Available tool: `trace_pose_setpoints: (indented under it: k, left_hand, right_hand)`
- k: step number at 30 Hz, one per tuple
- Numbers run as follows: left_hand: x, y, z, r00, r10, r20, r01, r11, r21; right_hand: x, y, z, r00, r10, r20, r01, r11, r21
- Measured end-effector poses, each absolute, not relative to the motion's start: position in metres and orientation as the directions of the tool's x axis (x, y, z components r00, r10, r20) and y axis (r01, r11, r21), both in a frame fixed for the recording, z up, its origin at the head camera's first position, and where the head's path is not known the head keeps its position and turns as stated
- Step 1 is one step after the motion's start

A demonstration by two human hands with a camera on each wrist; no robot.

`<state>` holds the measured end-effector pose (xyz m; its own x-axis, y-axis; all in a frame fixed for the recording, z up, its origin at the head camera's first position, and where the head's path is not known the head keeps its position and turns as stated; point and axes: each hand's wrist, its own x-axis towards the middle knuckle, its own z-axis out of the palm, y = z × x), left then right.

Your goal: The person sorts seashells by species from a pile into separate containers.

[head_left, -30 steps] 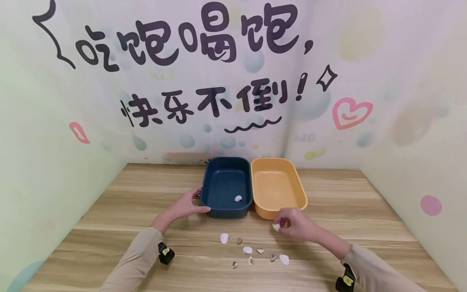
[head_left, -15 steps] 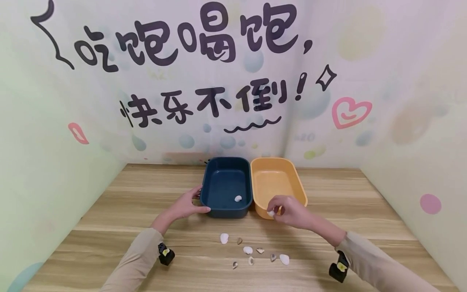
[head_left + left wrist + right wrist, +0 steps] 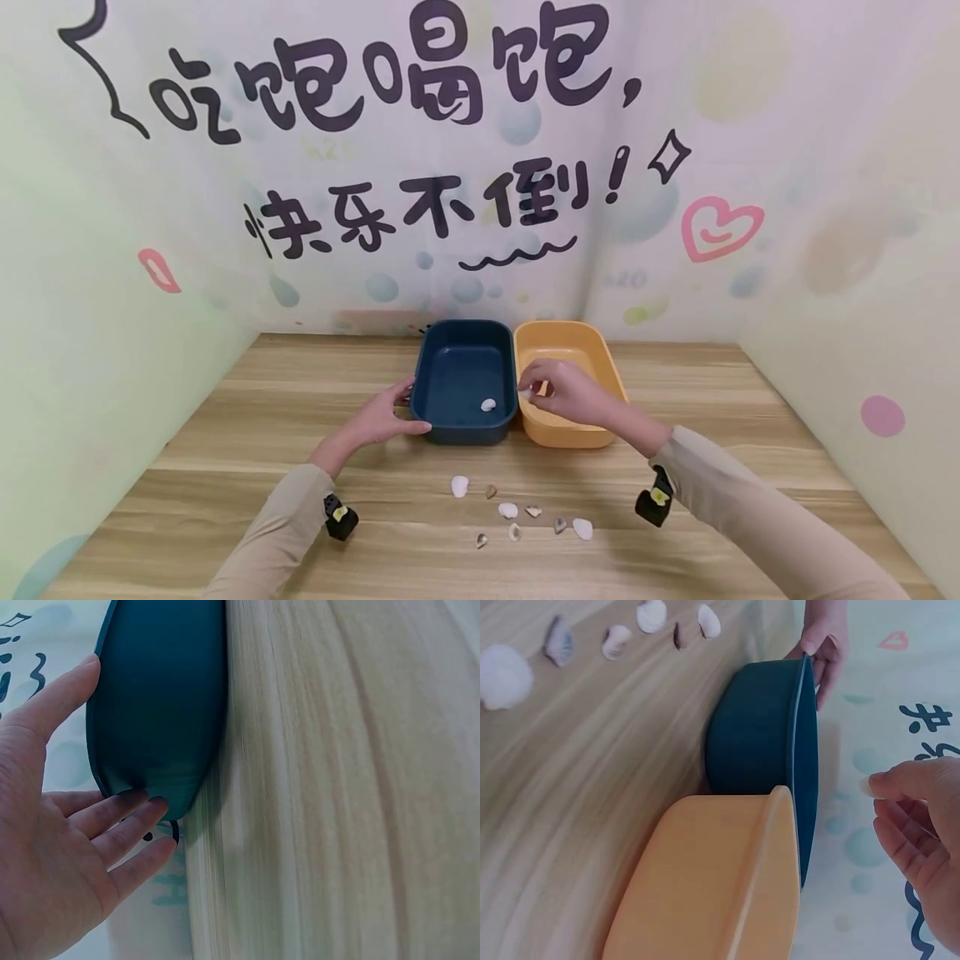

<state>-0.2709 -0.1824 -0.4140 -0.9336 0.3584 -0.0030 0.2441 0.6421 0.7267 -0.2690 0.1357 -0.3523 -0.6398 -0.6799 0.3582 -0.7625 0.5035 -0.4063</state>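
My left hand rests at the left side of a dark blue plastic bin. Its thumb touches the rim and its fairly straight fingers lie along the bin's wall in the left wrist view. Between thumb and forefinger, my right hand pinches a small white seashell, mostly covered by the fingertips. That hand hovers over the yellow bin, close to the edge shared with the blue bin. One white shell lies inside the blue bin.
Several loose shells lie on the wooden table in front of the bins, among them a white shell and a small brown shell. A printed cloth wall stands behind the bins.
My right hand has risen from in front of the yellow bin and moved left and forward over it, carrying the pinched seashell. The left hand has stayed at the blue bin.
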Motion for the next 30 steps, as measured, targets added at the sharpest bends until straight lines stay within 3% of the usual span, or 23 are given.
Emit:
trace_pose_setpoints:
  k: [17,30]
  left_hand:
    - [-0.268,-0.182,-0.412,-0.937,0.350,-0.008,0.238,0.655,0.717]
    - [-0.268,-0.184,-0.410,-0.931,0.366,-0.004,0.256,0.658,0.708]
  right_hand:
    - [-0.297,0.110,-0.358,-0.667,-0.624,0.406,-0.743,0.520,-0.422]
    - [-0.308,0.091,-0.375,-0.778,-0.515,0.360,-0.621,0.541,-0.567]
